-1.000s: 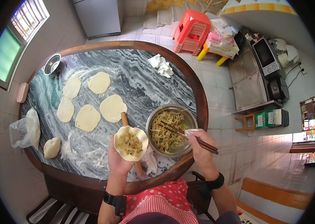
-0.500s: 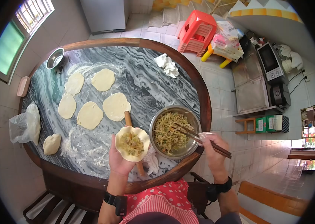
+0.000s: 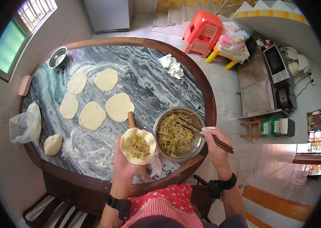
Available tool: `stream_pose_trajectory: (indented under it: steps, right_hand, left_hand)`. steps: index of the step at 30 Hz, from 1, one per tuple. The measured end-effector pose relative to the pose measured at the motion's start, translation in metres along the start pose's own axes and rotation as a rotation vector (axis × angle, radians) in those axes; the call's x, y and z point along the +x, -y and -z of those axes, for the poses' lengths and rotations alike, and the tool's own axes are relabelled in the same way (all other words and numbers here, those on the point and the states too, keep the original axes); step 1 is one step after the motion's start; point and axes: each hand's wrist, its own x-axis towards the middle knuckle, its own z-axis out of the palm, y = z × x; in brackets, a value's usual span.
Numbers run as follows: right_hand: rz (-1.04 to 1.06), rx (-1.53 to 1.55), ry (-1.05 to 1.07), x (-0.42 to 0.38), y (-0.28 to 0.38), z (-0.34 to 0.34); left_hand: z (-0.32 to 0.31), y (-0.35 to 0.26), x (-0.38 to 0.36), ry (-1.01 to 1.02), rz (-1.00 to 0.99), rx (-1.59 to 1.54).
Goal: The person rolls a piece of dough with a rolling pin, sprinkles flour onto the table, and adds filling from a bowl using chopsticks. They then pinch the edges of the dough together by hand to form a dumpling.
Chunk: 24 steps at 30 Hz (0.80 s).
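My left hand (image 3: 124, 162) is closed around a cupped dough wrapper (image 3: 148, 141) with shredded filling (image 3: 137, 146) in it. It is held over a wooden rolling pin (image 3: 131, 119) that lies on the table. In my right hand (image 3: 217, 146) is a pair of dark chopsticks (image 3: 197, 131), whose tips touch the filling in a steel bowl (image 3: 198, 149) at the table's right edge. Several flat dough rounds (image 3: 119, 107) lie across the marble tabletop (image 3: 145, 87).
A dough lump (image 3: 53, 144) and a plastic bag (image 3: 25, 127) lie at the left. Crumpled tissue (image 3: 171, 66) sits at the upper right, a small metal bowl (image 3: 58, 57) at the upper left. Beyond the table stand stacked red stools (image 3: 202, 32).
My left hand has moved slightly right with the filled wrapper. My right hand and the chopsticks have shifted slightly up, with the tips still at the filling.
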Motion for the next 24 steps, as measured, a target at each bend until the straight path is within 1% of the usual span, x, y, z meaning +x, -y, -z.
stream_pose_trajectory:
  steps: [1,4,6,8,9,10,11,12,14,17,19,21,24]
  right_hand:
    - [0.002,0.013,0.018,0.002,-0.004,-0.004]
    - [-0.021,0.015,0.055,0.005,-0.004,-0.012]
    - [-0.044,0.005,0.075,0.006,-0.006,-0.014]
    - [-0.139,-0.053,0.032,0.004,-0.013,-0.014]
    - [-0.140,-0.053,0.033,0.002,-0.020,-0.013]
    - [-0.152,0.009,-0.040,0.000,-0.029,-0.010]
    - [-0.163,0.071,-0.113,-0.002,-0.034,-0.007]
    - [-0.163,0.071,-0.113,-0.002,-0.032,-0.004]
    - [-0.257,0.106,-0.168,-0.003,-0.026,0.004]
    - [-0.222,0.079,-0.115,-0.011,-0.019,0.012]
    - [-0.201,0.081,-0.087,-0.012,-0.008,0.014]
    - [-0.016,-0.005,0.004,-0.013,-0.001,0.014]
    - [-0.051,0.087,0.058,-0.013,0.011,0.003]
  left_hand:
    - [0.000,0.001,0.000,0.021,0.001,0.047]
    - [0.001,0.003,0.000,0.042,0.003,0.053]
    - [0.000,0.005,0.001,0.008,0.007,0.027]
    - [0.001,0.007,0.002,-0.028,0.014,0.001]
    - [0.000,0.008,0.003,-0.053,0.014,0.000]
    - [0.000,0.010,0.004,-0.078,0.013,-0.001]
    - [-0.001,0.010,0.004,-0.078,0.013,-0.001]
    - [-0.001,0.011,0.004,-0.037,0.022,0.025]
    - [0.000,0.011,0.005,0.003,0.033,0.049]
    - [0.003,0.010,0.007,-0.001,0.011,0.066]
    - [0.001,0.010,0.006,0.031,0.026,0.056]
    - [0.003,0.008,0.005,0.035,0.036,0.034]
    - [0.004,0.005,0.003,0.018,0.035,0.009]
